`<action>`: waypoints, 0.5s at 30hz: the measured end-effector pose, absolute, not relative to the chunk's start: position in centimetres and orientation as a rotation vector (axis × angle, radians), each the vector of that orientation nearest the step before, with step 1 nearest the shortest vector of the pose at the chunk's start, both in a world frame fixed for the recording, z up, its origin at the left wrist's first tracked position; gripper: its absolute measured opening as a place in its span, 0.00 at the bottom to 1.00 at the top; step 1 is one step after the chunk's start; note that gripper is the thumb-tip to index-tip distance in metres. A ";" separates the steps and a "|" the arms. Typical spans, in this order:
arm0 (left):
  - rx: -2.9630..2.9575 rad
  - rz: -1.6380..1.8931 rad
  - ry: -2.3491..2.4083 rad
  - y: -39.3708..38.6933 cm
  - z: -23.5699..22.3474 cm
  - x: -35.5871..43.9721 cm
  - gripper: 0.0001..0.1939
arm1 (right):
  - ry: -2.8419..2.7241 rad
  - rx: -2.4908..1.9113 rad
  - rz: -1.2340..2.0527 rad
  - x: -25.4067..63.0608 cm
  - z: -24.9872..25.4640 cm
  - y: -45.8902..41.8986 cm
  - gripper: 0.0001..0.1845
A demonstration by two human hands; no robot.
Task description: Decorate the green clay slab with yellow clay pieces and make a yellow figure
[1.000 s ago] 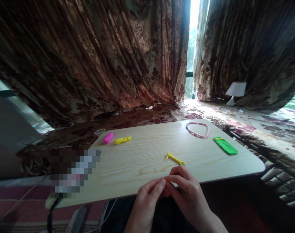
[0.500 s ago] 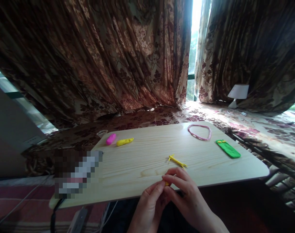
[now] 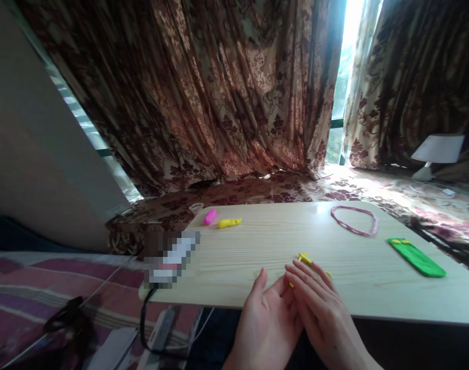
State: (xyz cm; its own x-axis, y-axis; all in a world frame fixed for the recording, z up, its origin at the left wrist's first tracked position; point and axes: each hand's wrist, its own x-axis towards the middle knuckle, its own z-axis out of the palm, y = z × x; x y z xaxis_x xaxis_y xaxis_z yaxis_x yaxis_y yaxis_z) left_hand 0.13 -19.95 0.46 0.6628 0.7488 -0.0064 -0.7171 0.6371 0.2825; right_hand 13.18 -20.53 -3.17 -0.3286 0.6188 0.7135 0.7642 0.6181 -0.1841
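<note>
A small piece of yellow clay point(image 3: 292, 284) peeks out between my hands at the fingertips; most of it is covered. My left hand point(image 3: 270, 311) is palm up, its thumb apart and its fingers stretched beneath the clay. Laid across those fingers, my right hand point(image 3: 321, 298) is flat and presses the piece from above. Just beyond, a thin yellow clay figure point(image 3: 304, 258) with forked ends lies on the table, partly hidden by my right fingers.
On the pale wooden table point(image 3: 265, 241) are a pink clay lump point(image 3: 210, 217), a yellow clay roll point(image 3: 229, 223), a pink twisted ring point(image 3: 354, 220) and a green clay slab point(image 3: 416, 257). A blurred-out object point(image 3: 174, 259) with a black cable sits left. A lamp point(image 3: 436, 151) stands behind.
My hands have gone from pinching the yellow piece with fingertips to lying flattened around it, left palm turned up. The view has swung left, so things appear further right.
</note>
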 end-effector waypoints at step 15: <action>0.278 1.003 0.114 -19.4 -0.6 -1.1 0.29 | -2.301 -0.996 -0.275 11.3 -2.1 -21.1 0.26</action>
